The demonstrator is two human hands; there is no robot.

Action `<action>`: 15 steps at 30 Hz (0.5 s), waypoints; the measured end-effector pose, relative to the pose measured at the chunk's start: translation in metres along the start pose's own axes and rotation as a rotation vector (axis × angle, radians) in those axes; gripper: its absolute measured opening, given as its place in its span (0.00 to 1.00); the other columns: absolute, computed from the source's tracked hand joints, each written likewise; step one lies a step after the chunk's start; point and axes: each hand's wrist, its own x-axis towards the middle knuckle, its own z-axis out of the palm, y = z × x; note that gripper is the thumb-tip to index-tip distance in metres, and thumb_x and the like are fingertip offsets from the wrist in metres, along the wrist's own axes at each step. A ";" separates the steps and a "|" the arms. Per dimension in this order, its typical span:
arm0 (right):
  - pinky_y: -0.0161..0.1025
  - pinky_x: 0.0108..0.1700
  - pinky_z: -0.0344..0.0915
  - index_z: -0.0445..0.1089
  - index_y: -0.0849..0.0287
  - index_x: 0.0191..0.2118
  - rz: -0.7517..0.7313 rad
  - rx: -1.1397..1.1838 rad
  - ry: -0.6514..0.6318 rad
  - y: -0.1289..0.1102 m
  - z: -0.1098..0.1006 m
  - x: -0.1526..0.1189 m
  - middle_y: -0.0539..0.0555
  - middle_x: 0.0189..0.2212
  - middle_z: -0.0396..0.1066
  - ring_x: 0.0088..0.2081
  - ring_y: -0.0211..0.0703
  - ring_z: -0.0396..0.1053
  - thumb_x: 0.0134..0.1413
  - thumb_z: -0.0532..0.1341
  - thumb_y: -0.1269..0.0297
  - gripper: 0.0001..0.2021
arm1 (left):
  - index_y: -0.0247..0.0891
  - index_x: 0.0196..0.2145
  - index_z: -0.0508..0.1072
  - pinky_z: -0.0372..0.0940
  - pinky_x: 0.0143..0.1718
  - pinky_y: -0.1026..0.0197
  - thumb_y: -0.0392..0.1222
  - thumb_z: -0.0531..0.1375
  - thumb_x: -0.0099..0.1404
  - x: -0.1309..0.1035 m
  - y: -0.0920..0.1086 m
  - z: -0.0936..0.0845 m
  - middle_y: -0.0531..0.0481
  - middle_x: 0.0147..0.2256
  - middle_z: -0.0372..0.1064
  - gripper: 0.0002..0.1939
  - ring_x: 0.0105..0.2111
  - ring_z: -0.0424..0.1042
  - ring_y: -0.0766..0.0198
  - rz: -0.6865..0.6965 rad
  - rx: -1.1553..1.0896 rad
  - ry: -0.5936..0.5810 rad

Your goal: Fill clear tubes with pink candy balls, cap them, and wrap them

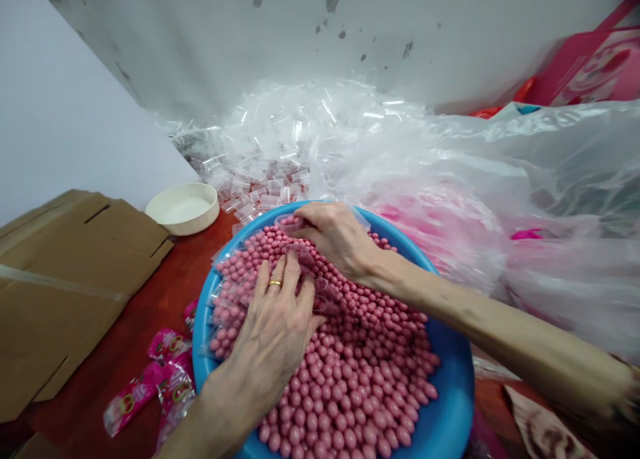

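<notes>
Many glossy pink candy balls fill a round blue basin. Inside it, along the left side, lie several small clear plastic containers with pink balls in them. My left hand, wearing a gold ring, rests over these containers with its fingers stretched and slightly apart. Near the basin's far rim, my right hand is closed, thumb and fingers pinching a clear plastic container with pink balls inside. Its far end is partly hidden by the fingers.
Beyond the basin rises a heap of empty clear containers. A white round dish and folded cardboard are at left, with pink candy packets on the red table. Clear plastic sheeting covers the right.
</notes>
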 end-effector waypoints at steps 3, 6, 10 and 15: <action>0.39 0.37 0.59 0.68 0.58 0.25 -0.083 -0.095 -0.113 0.008 0.021 0.017 0.53 0.26 0.71 0.31 0.41 0.64 0.54 0.56 0.72 0.09 | 0.28 0.45 0.68 0.55 0.57 0.41 0.44 0.57 0.63 -0.001 -0.001 0.002 0.27 0.51 0.63 0.17 0.55 0.62 0.41 0.017 -0.016 -0.011; 0.39 0.36 0.61 0.68 0.58 0.27 -0.132 -0.165 -0.201 0.014 0.033 0.026 0.53 0.28 0.72 0.33 0.42 0.65 0.52 0.57 0.75 0.07 | 0.28 0.47 0.66 0.53 0.58 0.40 0.44 0.56 0.64 -0.002 -0.002 0.004 0.27 0.54 0.60 0.18 0.56 0.60 0.41 0.028 -0.033 -0.021; 0.38 0.38 0.61 0.70 0.56 0.31 -0.165 -0.225 -0.272 0.014 0.021 0.028 0.52 0.30 0.72 0.35 0.42 0.66 0.54 0.57 0.74 0.07 | 0.28 0.51 0.64 0.53 0.58 0.41 0.46 0.57 0.64 -0.002 -0.002 0.003 0.27 0.55 0.60 0.22 0.56 0.61 0.42 0.025 -0.041 -0.029; 0.39 0.38 0.60 0.70 0.59 0.38 -0.113 -0.333 -0.080 0.035 -0.023 0.004 0.55 0.35 0.71 0.33 0.42 0.66 0.60 0.54 0.64 0.09 | 0.27 0.48 0.66 0.54 0.57 0.41 0.45 0.57 0.64 -0.002 -0.002 0.002 0.24 0.55 0.60 0.20 0.56 0.61 0.40 0.036 -0.006 0.010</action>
